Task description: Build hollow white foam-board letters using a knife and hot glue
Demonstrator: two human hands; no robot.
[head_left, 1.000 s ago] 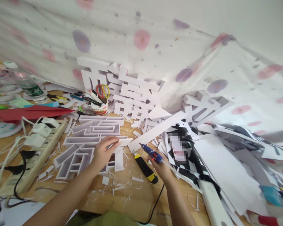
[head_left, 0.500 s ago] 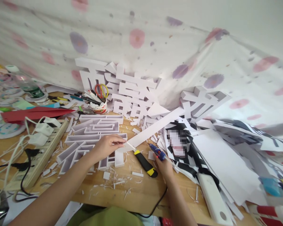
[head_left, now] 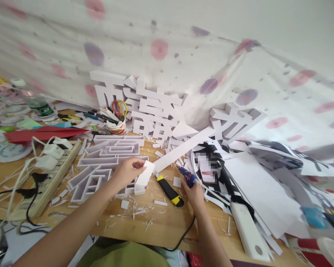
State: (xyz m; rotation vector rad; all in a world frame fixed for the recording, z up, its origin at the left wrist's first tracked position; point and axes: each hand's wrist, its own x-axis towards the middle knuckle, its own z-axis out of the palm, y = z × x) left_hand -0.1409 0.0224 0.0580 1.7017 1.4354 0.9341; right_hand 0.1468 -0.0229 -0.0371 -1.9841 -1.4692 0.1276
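My left hand [head_left: 128,172] pinches a small white foam board piece [head_left: 146,173] between thumb and fingers, its flat face turned up. My right hand [head_left: 195,194] grips a blue hot glue gun [head_left: 188,178], nozzle aimed toward the upper left and cord trailing to the table's front edge. Between the hands lies a black and yellow utility knife [head_left: 169,190]. A long white strip [head_left: 185,147] slants away behind it. Beside and partly under my left hand is a hollow white foam board character [head_left: 111,162], walls facing up.
Finished white characters [head_left: 158,107] lean on the flowered curtain, near a cup of tools [head_left: 117,128]. At left are a power strip [head_left: 55,178] and bottle [head_left: 37,102]. A phone [head_left: 207,170], board sheets [head_left: 256,185] and a white long-handled device [head_left: 249,230] occupy the right. Scraps litter the wood.
My left hand has turned the small piece from nearly edge-on to show its broad white face. My right hand still grips the glue gun, now slightly turned. The view has shifted a little.
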